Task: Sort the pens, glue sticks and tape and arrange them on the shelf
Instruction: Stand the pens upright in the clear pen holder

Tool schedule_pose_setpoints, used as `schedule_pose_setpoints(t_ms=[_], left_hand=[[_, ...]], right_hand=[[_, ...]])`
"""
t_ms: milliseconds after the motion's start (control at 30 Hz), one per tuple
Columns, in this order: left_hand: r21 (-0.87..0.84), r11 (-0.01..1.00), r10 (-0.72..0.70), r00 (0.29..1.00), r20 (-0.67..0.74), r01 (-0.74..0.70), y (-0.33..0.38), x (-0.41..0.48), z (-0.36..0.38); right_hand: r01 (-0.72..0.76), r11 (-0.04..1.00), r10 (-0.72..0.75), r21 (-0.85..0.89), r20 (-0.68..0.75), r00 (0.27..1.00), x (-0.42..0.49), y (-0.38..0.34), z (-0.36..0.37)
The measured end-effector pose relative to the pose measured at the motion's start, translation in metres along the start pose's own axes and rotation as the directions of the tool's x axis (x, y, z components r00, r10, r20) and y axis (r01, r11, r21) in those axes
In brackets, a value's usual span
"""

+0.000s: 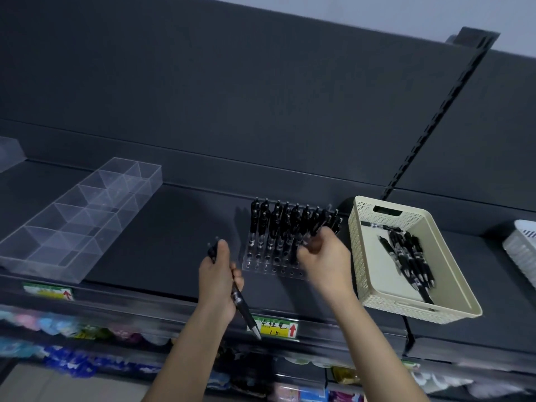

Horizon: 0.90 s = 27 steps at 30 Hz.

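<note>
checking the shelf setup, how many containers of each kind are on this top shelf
clear divided organiser: 1
clear pen stand: 1
beige basket: 1
white basket, cut off at right edge: 1
clear container, cut off at left edge: 1
total: 5

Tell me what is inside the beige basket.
Black pens lie piled in the basket, another pen apart by its far wall. Anything beneath the pile is covered.

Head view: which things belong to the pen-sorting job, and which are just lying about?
Job: black pens in left hand; clear acrylic pen rack; beige perforated basket of loose pens.
Lying about: clear divided tray; white basket; yellow price label.
</note>
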<state>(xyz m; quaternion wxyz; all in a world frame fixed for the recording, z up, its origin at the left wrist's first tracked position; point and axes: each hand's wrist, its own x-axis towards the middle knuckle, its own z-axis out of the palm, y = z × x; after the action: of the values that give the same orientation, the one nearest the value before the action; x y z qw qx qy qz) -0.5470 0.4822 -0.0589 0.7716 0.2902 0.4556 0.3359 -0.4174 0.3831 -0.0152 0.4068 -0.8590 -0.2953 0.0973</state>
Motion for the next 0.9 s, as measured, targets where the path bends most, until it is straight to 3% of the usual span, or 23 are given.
schedule_pose_setpoints(t_ms=[133,467,733,900], left_hand=[[-0.08,0.994,-0.082,0.996,-0.024,0.08,0.004,0.004,0.001],[-0.08,0.995,-0.05,0.997,0.053,0.054,0.008,0.0,-0.006],[-0.064,0.997,0.046,0.996,0.078,-0.041,0.009,-0.007,-0.005],[0.014,0.989,0.139,0.97,0.198,-0.144,0.012,-0.014,-0.003]], right_hand=[[0.05,0.992,-0.06,-0.114,-0.094,0.994,0.018,0.005,0.006],[0.094,0.948,-0.073,-0.305,0.079,0.994,0.025,0.016,0.029],[0.083,0.955,-0.056,-0.285,0.103,0.993,0.026,0.017,0.029],[0.038,0.992,-0.03,-0.116,0.072,0.997,0.014,0.015,0.017]])
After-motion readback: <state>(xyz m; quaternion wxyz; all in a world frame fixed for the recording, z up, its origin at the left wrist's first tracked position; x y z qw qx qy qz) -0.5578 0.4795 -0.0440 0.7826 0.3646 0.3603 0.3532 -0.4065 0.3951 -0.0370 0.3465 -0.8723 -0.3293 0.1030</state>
